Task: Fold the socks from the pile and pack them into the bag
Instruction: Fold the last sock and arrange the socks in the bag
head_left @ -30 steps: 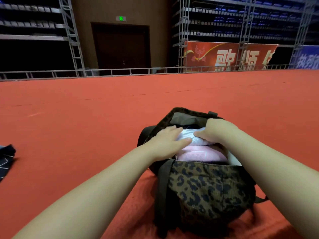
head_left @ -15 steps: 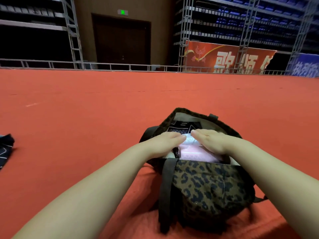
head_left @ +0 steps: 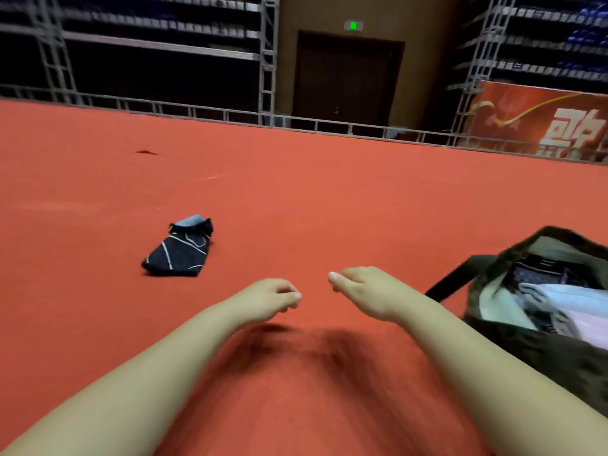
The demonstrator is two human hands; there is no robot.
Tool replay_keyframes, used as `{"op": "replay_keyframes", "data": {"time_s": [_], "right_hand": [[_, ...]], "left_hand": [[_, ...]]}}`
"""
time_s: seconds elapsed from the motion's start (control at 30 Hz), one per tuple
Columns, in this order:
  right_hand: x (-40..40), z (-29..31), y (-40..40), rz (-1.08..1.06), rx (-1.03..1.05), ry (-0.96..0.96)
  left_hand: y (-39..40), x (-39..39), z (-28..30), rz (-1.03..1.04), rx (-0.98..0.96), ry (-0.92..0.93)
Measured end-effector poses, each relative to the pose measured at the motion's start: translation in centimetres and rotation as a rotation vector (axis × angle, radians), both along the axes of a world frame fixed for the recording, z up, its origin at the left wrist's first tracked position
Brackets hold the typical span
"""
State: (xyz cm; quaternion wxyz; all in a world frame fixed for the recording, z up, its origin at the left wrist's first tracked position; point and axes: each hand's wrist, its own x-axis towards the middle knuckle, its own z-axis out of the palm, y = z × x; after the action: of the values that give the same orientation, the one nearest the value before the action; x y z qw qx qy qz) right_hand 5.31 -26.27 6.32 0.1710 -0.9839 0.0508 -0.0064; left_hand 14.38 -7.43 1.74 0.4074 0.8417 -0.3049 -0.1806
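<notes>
Both hands, left hand [head_left: 269, 299] and right hand [head_left: 365, 291], hang empty with loosely curled fingers between the leopard-print bag [head_left: 539, 353] and the dark patterned sock [head_left: 179, 250], evidently next for folding.

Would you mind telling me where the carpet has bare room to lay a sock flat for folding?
The red carpet is bare between the dark patterned sock and the leopard-print bag, ahead of the left hand and right hand, and beyond the sock towards the metal railing. It is crowded only at the right edge, where the bag holds packed socks.
</notes>
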Motion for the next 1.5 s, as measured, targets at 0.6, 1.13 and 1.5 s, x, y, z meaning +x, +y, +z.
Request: {"op": "replay_keyframes", "data": {"time_s": [0.6,1.13,1.5], "right_hand": [[14.4,-12.2,16.7,-0.007,0.16,-0.167],[12.8,-10.0,14.8,-0.334,1.391,-0.191],[4.8,-9.5,9.4,-0.17,1.615,-0.03]], "left_hand": [[18.5,15.0,-7.5,0.891,-0.305,-0.204],[10.3,8.6,-5.8,0.618,-0.714,0.065],[4.4,-1.7,-4.7,-0.032,-0.51,0.319]]}}
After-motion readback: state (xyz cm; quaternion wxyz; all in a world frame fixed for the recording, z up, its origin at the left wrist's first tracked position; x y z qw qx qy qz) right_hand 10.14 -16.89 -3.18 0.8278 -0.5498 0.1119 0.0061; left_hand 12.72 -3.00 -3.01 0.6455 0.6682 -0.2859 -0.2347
